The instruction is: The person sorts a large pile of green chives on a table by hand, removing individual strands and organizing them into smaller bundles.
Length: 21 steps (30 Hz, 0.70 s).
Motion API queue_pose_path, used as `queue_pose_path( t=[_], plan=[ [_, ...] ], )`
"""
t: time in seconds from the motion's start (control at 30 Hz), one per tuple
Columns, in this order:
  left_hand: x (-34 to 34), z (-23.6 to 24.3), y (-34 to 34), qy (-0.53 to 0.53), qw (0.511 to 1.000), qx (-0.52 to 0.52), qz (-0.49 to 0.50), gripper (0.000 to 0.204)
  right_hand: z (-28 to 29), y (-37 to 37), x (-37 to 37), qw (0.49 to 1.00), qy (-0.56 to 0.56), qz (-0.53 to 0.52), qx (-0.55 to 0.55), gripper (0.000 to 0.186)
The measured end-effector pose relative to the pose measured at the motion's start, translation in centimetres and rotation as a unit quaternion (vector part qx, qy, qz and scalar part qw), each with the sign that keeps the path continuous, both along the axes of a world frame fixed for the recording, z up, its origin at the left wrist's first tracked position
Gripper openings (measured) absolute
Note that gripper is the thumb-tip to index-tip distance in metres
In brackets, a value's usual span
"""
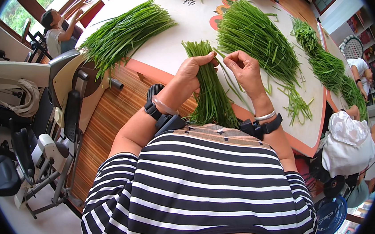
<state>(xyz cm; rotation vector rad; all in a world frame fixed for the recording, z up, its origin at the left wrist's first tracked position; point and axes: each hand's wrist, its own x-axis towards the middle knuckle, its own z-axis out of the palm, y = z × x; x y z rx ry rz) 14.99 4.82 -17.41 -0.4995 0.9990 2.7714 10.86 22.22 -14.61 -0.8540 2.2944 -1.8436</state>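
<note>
Wrapped around a bunch of garlic chives (215, 95), my left hand (189, 71) keeps it upright at the table's near edge. The bunch's lower ends fan out against my striped shirt. My right hand (248, 74) is just right of the bunch, thumb and forefinger pinched together at a few loose chive blades (234, 86) that trail down beside it. The exact grip at those fingertips is partly hidden. A large pile of chives (256, 40) lies beyond my right hand, and another pile (130, 32) rests at the table's left edge.
Chive scraps (299, 105) litter the white table (176, 38), right of my hand. More chives (327, 69) lie along its right side, near people working there. Exercise equipment (63, 88) stands close on my left. One person (57, 32) is at the far left.
</note>
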Motion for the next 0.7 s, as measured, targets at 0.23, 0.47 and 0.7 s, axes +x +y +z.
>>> queue_pose_path(
  t=[0.23, 0.47, 0.7],
  plan=[
    [0.3, -0.2, -0.3, 0.077, 0.992, 0.050, -0.083, 0.020, 0.4, -0.8, 0.0, 0.992, -0.108, 0.003, -0.061, 0.013],
    [0.6, -0.1, -0.5, 0.133, 0.979, 0.057, -0.141, 0.023, -0.5, -0.8, -0.1, 0.981, -0.174, 0.035, -0.083, 0.016],
    [1.5, 0.7, -2.5, 0.150, 0.983, 0.079, -0.066, 0.010, -1.7, 2.5, -4.0, 0.986, 0.072, -0.107, 0.102, 0.012]
  ],
)
